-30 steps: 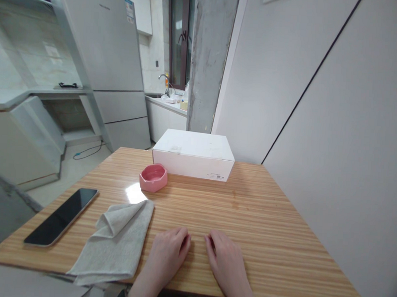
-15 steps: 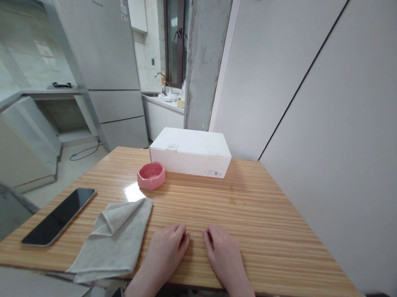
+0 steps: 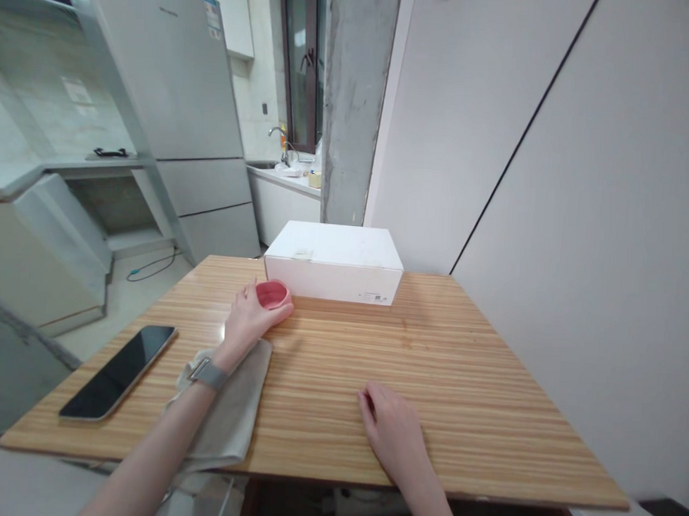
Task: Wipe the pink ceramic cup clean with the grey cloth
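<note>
My left hand (image 3: 250, 319) reaches forward over the wooden table (image 3: 458, 387) and wraps its fingers round a small pink bowl (image 3: 272, 293), which stands just in front of a closed white box (image 3: 336, 261). A grey band sits on that wrist. My forearm crosses a folded grey cloth (image 3: 235, 414) near the table's front edge. My right hand (image 3: 396, 434) lies flat on the table, fingers stretched out, holding nothing.
A black phone (image 3: 117, 371) lies face up at the table's left front corner. A white wall runs along the table's right side. Behind the box stand a concrete pillar (image 3: 353, 97), a grey fridge (image 3: 179, 111) and a kitchen counter with a sink.
My left hand left its place beside the right hand, moved forward and left over the cloth, and closed on the pink bowl. The right hand stayed put.
</note>
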Motion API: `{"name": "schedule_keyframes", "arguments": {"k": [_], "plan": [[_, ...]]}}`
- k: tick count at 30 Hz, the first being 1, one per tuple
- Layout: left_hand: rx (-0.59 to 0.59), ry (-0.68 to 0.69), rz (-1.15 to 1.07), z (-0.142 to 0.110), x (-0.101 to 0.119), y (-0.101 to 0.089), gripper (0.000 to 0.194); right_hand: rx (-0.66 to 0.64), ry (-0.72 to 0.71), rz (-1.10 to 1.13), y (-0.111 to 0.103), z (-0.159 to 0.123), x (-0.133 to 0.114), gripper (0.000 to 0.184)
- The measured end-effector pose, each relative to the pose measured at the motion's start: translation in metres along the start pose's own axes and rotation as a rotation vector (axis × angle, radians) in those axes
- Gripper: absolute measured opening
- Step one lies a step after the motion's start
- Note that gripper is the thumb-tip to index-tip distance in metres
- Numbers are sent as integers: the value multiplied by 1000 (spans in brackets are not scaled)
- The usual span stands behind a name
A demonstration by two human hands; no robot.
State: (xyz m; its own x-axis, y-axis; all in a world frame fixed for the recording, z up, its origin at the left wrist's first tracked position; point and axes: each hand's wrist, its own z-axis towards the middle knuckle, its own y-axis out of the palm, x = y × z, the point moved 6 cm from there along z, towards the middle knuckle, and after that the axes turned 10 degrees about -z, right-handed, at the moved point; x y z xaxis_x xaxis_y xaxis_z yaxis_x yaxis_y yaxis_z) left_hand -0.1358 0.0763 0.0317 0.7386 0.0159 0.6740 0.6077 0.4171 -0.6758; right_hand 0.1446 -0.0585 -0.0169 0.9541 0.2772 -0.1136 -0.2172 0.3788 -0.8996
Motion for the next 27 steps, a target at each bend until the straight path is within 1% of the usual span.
{"name": "schedule_keyframes", "arguments": {"k": [2,4,7,9,11,13,15,18,20,23,27], "plan": [[-4,-44,-3,1,-5,5,100,1,1,2,-1,0,0,23],[24,-63,8,0,-5,4,97,-10,6,3,-1,1,0,24],[38,-57,-2,-2,3,1,91,-27,8,6,1,2,1,24],[16,-20,-66,-4,16,3,86,-24,7,12,2,3,2,24],[-24,41,-184,-9,33,9,80,-21,12,18,3,3,2,25],[-87,97,-311,-14,51,20,76,-32,20,26,4,3,3,25],[-151,139,-393,-20,68,32,74,-46,28,35,5,2,3,25],[-234,196,-435,-31,90,49,69,-53,33,45,4,2,4,24],[-256,212,-438,-37,99,57,65,-47,32,46,3,2,4,24],[-250,198,-425,-43,103,63,63,-33,24,47,3,2,3,24],[-263,189,-392,-43,101,71,63,-8,17,27,2,3,2,25]]}}
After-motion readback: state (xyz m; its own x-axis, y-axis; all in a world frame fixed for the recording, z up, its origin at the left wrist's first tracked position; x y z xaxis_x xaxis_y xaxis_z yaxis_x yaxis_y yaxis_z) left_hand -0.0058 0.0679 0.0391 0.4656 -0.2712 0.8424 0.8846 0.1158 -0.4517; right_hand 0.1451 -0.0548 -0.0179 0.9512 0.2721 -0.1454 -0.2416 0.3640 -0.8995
